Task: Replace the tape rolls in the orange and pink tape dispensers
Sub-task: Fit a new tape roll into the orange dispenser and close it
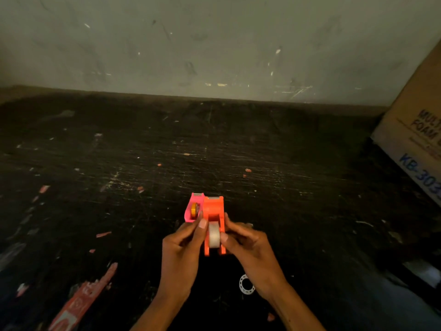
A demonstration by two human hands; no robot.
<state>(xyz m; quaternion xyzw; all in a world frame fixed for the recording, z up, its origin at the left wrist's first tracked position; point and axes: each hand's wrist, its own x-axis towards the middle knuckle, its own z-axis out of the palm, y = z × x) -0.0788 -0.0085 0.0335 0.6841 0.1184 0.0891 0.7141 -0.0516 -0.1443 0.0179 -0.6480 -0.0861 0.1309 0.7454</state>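
Both my hands grip the orange tape dispenser (214,217) just above the dark, scratched tabletop (286,187). My left hand (182,244) closes its fingers (201,222) on the dispenser's left wall; my right hand (248,242) closes its fingers (224,236) on the right wall. A white tape roll (214,235) sits between the two walls, at the end nearer me. The pink tape dispenser (193,209), holding a yellow-orange roll (195,209), lies against the orange one's left side, cutter end pointing away from me. A white ring (245,284) rests on the tabletop below my right wrist. A cardboard box (415,130) stands at far right, a red printed strip (82,299) at lower left.
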